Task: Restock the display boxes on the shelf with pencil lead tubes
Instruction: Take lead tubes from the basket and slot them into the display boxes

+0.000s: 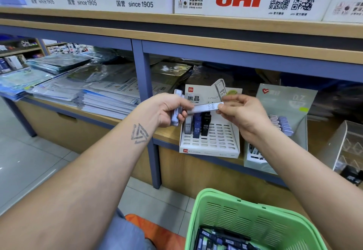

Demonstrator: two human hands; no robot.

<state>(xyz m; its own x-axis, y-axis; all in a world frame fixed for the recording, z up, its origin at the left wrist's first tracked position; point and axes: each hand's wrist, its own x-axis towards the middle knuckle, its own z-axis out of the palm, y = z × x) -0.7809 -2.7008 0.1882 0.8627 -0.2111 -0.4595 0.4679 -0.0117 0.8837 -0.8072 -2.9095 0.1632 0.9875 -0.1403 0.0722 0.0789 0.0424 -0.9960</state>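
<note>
Stationery shelving fills your view: a wooden shelf (169, 132) with blue-grey framing, and above it white display fronts printed KOKUYO 3 times and uni once. On that shelf, straight ahead of you, sits 1 white slotted display box (214, 141) with a printed back card. 3 tubes (197, 127) stand in its back-left slots, 1 pale, 1 blue and 1 black, each marked HB 0.5; the other slots show nothing in them.

Your right hand (240, 114) pinches 1 pale pencil lead tube (208, 106) by its right end between thumb and fingertips, holding it nearly level above the box. Its left end reaches your left hand (169, 111), and you cannot tell whether that hand touches it. Your left hand is curled round a small bundle of pale tubes (176, 112) held upright; their count cannot be made out.

Just right of the white box stands 1 grey-green display box (284, 100), with a row of lilac-capped items (280, 123) in its upper part and dark items lower down. Further right is 1 clear plastic organizer (347, 147).

Left of the blue upright, stacks of wrapped paper goods (88, 92) cover the shelf.

Below your right forearm, 1 green plastic basket (245, 216) holds a loose heap of dark and pale tubes.
</note>
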